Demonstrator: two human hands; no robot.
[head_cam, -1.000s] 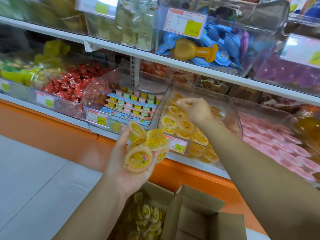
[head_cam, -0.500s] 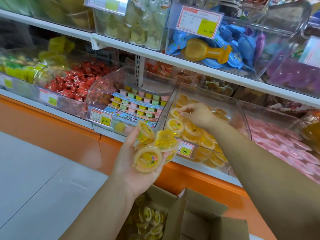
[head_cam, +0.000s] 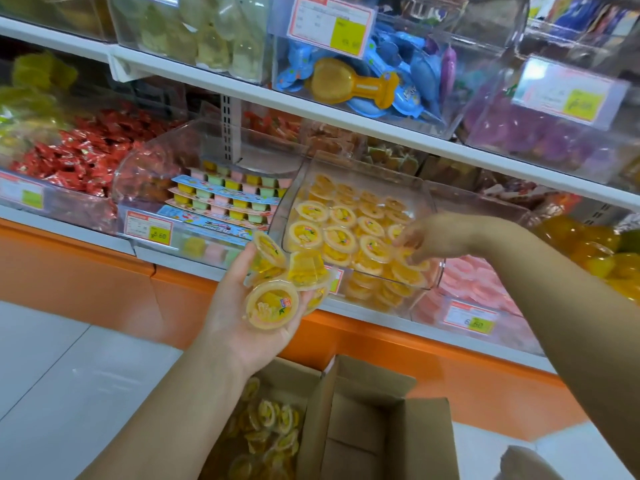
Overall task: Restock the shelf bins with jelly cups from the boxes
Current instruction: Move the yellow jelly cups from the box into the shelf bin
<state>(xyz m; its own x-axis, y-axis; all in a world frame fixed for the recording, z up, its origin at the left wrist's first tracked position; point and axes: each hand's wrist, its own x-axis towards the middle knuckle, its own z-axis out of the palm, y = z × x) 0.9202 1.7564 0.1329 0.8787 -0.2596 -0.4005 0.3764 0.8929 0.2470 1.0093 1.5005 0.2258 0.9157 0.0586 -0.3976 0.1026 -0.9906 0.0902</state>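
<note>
A: Where's right hand [head_cam: 433, 237]?
B: Moved from clear bin's [head_cam: 429, 202] back-left to front-right corner; fingertips on cups there, pinch unclear.
A: And left hand [head_cam: 239, 320]?
B: Unchanged, cupped round jelly cups [head_cam: 272, 304] before bin's front edge.

Head camera looks forward and down, close on shelf bins [head_cam: 425, 197] and box [head_cam: 426, 445].

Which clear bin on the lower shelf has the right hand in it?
The bin of yellow jelly cups, between the pastel multipack bin and the pink-cup bin; the right hand reaches into it.
</note>
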